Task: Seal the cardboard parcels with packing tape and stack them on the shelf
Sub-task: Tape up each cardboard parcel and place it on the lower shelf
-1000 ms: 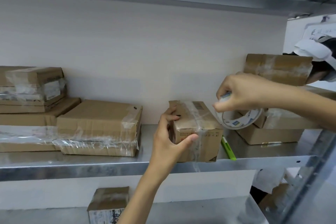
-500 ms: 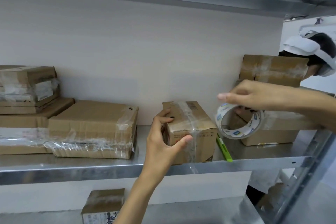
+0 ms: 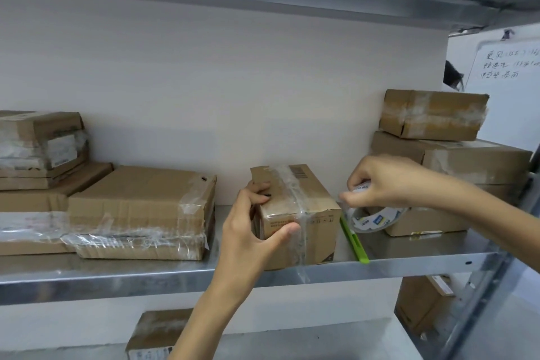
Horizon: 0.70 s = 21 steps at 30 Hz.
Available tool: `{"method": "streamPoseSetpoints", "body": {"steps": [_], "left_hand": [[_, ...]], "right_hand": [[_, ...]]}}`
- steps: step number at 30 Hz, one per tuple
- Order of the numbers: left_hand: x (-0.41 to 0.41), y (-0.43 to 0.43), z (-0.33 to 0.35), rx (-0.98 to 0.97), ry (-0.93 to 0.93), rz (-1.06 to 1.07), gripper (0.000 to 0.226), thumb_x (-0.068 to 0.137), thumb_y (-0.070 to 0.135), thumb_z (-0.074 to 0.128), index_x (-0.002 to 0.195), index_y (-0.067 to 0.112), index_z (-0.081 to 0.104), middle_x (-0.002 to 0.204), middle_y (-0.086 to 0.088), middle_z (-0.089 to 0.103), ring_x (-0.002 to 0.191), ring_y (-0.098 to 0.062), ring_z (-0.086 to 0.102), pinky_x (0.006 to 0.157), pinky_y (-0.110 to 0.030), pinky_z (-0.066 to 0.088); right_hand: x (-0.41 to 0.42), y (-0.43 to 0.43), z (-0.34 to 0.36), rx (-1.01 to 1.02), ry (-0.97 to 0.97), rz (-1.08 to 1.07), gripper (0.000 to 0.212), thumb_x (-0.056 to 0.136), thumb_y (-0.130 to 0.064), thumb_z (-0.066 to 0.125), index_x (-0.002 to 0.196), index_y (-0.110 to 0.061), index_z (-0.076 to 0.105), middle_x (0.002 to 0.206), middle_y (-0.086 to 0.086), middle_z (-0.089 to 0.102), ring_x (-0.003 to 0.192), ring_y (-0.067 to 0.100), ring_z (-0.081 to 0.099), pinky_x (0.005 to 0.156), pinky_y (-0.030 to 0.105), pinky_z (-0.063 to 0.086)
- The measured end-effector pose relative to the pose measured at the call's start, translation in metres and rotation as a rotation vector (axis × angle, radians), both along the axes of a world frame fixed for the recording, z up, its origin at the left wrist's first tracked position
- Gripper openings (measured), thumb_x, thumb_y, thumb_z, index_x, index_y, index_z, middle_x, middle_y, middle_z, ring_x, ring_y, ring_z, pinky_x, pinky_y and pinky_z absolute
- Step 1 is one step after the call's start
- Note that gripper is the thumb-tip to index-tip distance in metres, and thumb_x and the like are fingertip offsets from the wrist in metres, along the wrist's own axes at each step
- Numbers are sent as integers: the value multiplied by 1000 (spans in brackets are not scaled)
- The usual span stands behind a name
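A small cardboard parcel [image 3: 314, 207] stands at the front of the metal shelf [image 3: 117, 275], with clear tape running over its top and down its front. My left hand [image 3: 251, 231] grips its left end, thumb on the front face, fingers on top. My right hand [image 3: 385, 181] holds a roll of clear packing tape [image 3: 374, 218] just right of the parcel, fingers pinching the roll's upper edge. A loose tape end hangs below the shelf edge.
A flat taped box [image 3: 140, 210] lies left of the parcel, with stacked parcels [image 3: 38, 155] beyond it. More stacked boxes [image 3: 455, 164] stand at the right. A green cutter [image 3: 353, 240] lies beside the parcel. Boxes [image 3: 155, 333] sit on the lower shelf. A whiteboard [image 3: 508, 67] hangs far right.
My right hand has lowered the tape roll a little and moved it closer to the parcel. My left hand keeps its grip on the parcel. The view has shifted slightly.
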<state>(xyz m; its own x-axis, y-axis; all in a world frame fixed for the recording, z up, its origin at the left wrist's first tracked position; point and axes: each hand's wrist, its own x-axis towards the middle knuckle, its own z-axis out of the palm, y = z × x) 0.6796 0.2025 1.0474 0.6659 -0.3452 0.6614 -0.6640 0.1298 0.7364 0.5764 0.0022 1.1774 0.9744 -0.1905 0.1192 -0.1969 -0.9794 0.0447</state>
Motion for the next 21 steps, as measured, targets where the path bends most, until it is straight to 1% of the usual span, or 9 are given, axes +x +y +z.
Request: {"method": "streamPoseSetpoints", "body": {"steps": [4, 7, 9, 11, 13, 15, 18, 20, 21], "left_hand": [[-2, 3, 7, 170, -59, 50, 48, 73, 49, 77, 103, 24, 49, 124, 19, 53, 119, 5, 48, 96, -16, 43], [-7, 11, 32, 544, -392, 265, 51, 79, 64, 58, 109, 25, 46, 125, 11, 49, 134, -7, 34, 102, -27, 40], [-11, 8, 51, 751, -615, 276, 66, 80, 67, 50, 131, 26, 39, 146, 3, 37, 148, -18, 10, 119, -39, 20], [-13, -3, 65, 926, -697, 204, 89, 79, 72, 47, 150, 32, 13, 161, 2, 9, 150, -19, -10, 122, -43, 6], [-11, -16, 70, 1013, -742, 211, 84, 82, 70, 49, 150, 31, 18, 161, 3, 14, 149, -22, 8, 118, -40, 19], [-7, -18, 65, 973, -730, 249, 73, 83, 64, 54, 143, 26, 35, 154, 4, 32, 141, -23, 30, 107, -38, 33], [-6, -7, 44, 657, -624, 326, 68, 81, 65, 49, 134, 22, 52, 143, 3, 50, 125, -25, 52, 88, -38, 51], [-13, -4, 30, 442, -468, 335, 70, 84, 68, 40, 137, 23, 50, 143, 6, 50, 125, -18, 52, 89, -35, 51], [-18, -5, 24, 366, -362, 302, 72, 84, 69, 39, 140, 25, 47, 145, 9, 48, 129, -14, 48, 95, -33, 47]], "right_hand": [[1, 0, -9, 24, 45, -10, 51, 85, -41, 58, 49, -17, 31, 51, -2, 23, 47, 14, 19, 52, 29, 16], [1, 3, -13, 22, 53, -19, 53, 85, -48, 58, 48, -18, 32, 51, -2, 23, 49, 14, 19, 51, 29, 15], [1, 4, -14, 42, 43, -23, 56, 84, -52, 58, 47, -18, 33, 50, -2, 23, 48, 13, 19, 51, 29, 15], [1, 5, -16, 68, 36, -21, 55, 83, -51, 58, 47, -18, 33, 51, -2, 24, 50, 13, 20, 52, 29, 16], [2, 7, -18, 63, 13, -27, 50, 84, -47, 58, 49, -18, 37, 51, -1, 29, 51, 14, 23, 51, 29, 20], [1, 8, -19, 99, -26, -26, 47, 87, -46, 57, 50, -18, 49, 50, 0, 44, 47, 13, 32, 49, 27, 26], [-12, 12, -3, 362, -117, 41, 42, 85, -60, 51, 63, -27, 64, 52, 2, 56, 41, 8, 42, 43, 19, 32], [-21, 17, 19, 470, -224, 105, 42, 76, -65, 48, 81, -28, 68, 63, 10, 65, 51, 12, 56, 52, 21, 44], [-24, 17, 32, 526, -279, 148, 45, 74, -65, 50, 87, -26, 69, 74, 13, 70, 63, 18, 64, 64, 29, 51]]}}
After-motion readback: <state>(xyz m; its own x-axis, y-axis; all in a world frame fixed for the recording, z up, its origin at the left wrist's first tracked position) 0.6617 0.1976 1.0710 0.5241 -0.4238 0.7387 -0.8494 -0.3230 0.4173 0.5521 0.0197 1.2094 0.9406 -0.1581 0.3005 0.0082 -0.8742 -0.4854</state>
